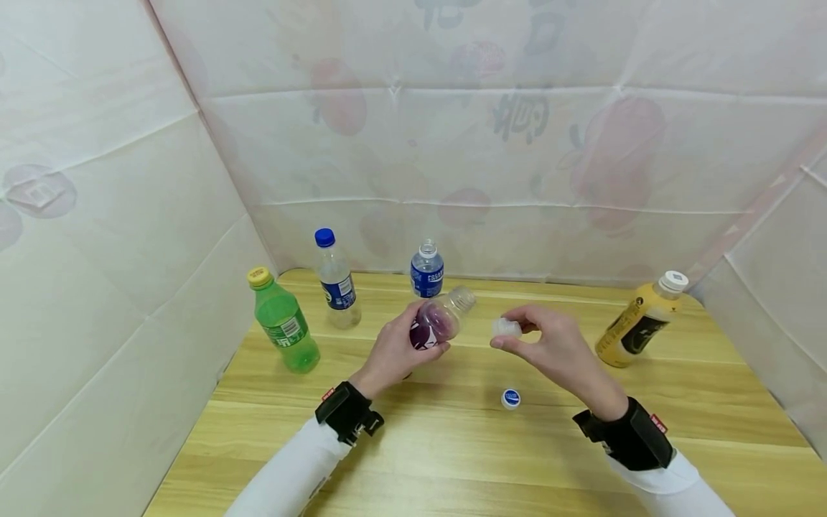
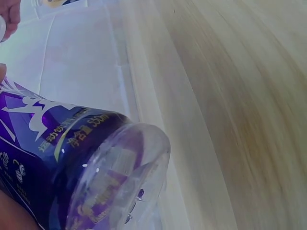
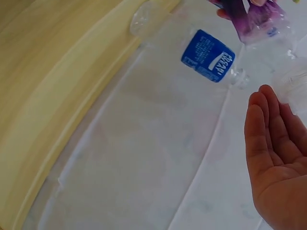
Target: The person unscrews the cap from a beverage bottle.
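Note:
My left hand [image 1: 394,348] grips a clear plastic bottle [image 1: 442,320] with a purple label. The bottle is tilted, its uncapped mouth pointing up and to the right; its clear base and dark purple label [image 2: 57,139] fill the lower left of the left wrist view. To the right of that mouth, my right hand [image 1: 558,348] pinches a translucent white cap [image 1: 507,328] between thumb and fingers, a short gap from the bottle. In the right wrist view the cap [image 3: 296,86] is partly cut off at the right edge.
Behind stands an uncapped blue-labelled bottle [image 1: 427,278]. Leftward are a clear bottle with a blue cap [image 1: 337,280] and a green bottle [image 1: 286,323] with a yellow cap. A yellow bottle [image 1: 636,324] stands at right. A small blue-and-white cap [image 1: 510,399] lies on the wooden table [image 1: 439,452].

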A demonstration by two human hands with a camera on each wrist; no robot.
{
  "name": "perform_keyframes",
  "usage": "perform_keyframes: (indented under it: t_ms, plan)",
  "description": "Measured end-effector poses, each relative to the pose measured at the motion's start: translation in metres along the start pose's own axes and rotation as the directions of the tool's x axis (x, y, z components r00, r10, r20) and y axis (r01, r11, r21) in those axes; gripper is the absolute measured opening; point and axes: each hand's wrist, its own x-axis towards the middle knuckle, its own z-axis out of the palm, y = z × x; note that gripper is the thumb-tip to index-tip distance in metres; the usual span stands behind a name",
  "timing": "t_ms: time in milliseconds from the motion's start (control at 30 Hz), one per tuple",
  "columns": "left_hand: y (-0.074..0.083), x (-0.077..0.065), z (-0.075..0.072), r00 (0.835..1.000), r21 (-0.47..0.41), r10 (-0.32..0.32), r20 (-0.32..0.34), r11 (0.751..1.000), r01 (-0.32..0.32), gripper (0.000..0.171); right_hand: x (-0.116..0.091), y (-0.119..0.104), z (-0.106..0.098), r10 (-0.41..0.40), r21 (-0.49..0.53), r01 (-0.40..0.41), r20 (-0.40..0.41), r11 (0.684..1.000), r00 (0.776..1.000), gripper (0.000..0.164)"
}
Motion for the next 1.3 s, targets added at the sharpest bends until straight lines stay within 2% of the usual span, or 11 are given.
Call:
perform_keyframes:
  t_ms: [200, 300, 467, 633, 967, 1300]
  plan:
    - [0.000, -0.001, -0.003, 1.000, -0.006, -0.003, 0.008, 1.000, 0.003, 0.078, -0.006, 0.008, 0.012, -0.119, -0.074, 0.118, -0.004, 0.990, 0.993, 0.039]
    - [0.000, -0.001, -0.004, 1.000, -0.010, -0.005, 0.010, 1.000, 0.005, 0.079, -0.009, 0.010, 0.018, -0.153, -0.098, 0.154, 0.020, 0.983, 0.988, 0.043]
    - [-0.003, -0.002, -0.003, 1.000, -0.012, -0.015, 0.006, 1.000, 0.015, 0.078, -0.015, 0.008, 0.030, -0.106, -0.123, 0.124, 0.141, 0.985, 0.984, 0.049]
    - [-0.005, -0.002, -0.002, 1.000, -0.009, -0.021, 0.006, 1.000, 0.021, 0.077, -0.020, 0.007, 0.039, -0.072, -0.149, 0.109, 0.236, 0.983, 0.969, 0.048]
    - [-0.006, -0.002, 0.000, 1.000, -0.007, -0.009, 0.006, 1.000, 0.009, 0.076, -0.028, 0.012, 0.058, -0.045, -0.172, 0.112, 0.351, 0.979, 0.935, 0.047]
    - [-0.003, -0.002, 0.000, 1.000, -0.021, -0.012, 0.016, 1.000, 0.013, 0.076, -0.034, 0.018, 0.071, -0.081, -0.197, 0.174, 0.408, 0.965, 0.909, 0.041]
